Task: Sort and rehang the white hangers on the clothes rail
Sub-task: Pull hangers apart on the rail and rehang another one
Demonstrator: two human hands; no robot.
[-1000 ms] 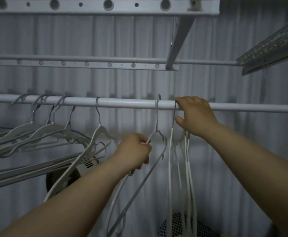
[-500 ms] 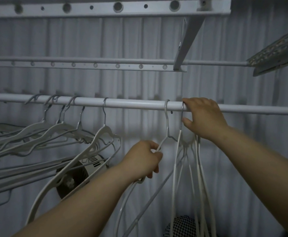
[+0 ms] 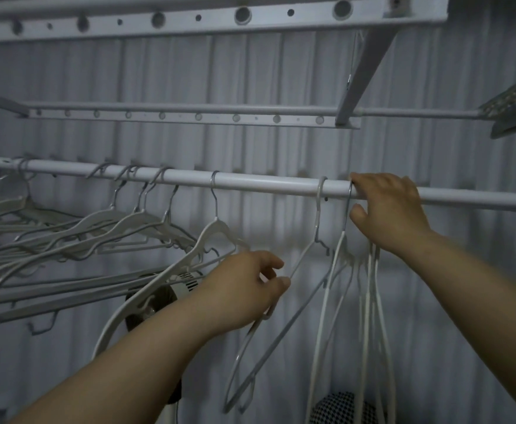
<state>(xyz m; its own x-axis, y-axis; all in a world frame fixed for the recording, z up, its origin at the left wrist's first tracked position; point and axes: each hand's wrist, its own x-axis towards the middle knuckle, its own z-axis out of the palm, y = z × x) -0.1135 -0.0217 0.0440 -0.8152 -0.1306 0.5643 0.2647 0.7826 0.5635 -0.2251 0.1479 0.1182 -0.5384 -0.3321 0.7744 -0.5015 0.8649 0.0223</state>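
From the head camera, looking up at a white round metal clothes rail (image 3: 266, 183) running left to right across the frame. Gripping with the left hand (image 3: 244, 289): thumb and curled fingers pinched on the sloping shoulder of a thin white wire hanger (image 3: 301, 260), hooked over the rail just left of the right hand (image 3: 388, 212) and hanging out of plumb, its body drawn down and to the left. Clasping with the right: fingers curled over the top of the rail, thumb tucked beneath, covering the hooks of a bundle of thin white wire hangers (image 3: 370, 301) that drop straight down below the wrist. Hard to tell whether pressing those hooks too or only the rail. Further left along the rail, a row of thick white plastic hangers with metal hooks (image 3: 146, 224), fanned and tilted, the nearest just beside the left knuckles. Behind the left forearm, a dark round fan (image 3: 155, 301); at the bottom edge, a black-and-white chequered object (image 3: 342, 405). As to the coming move: long axis of the pinched hanger slanting from hook at upper right to loop at lower left, crosswise to the rail, so probably due to be slid leftward toward the plastic row or lifted off by its hook. Nearer that hook, the right hand; already on the frame, the left.
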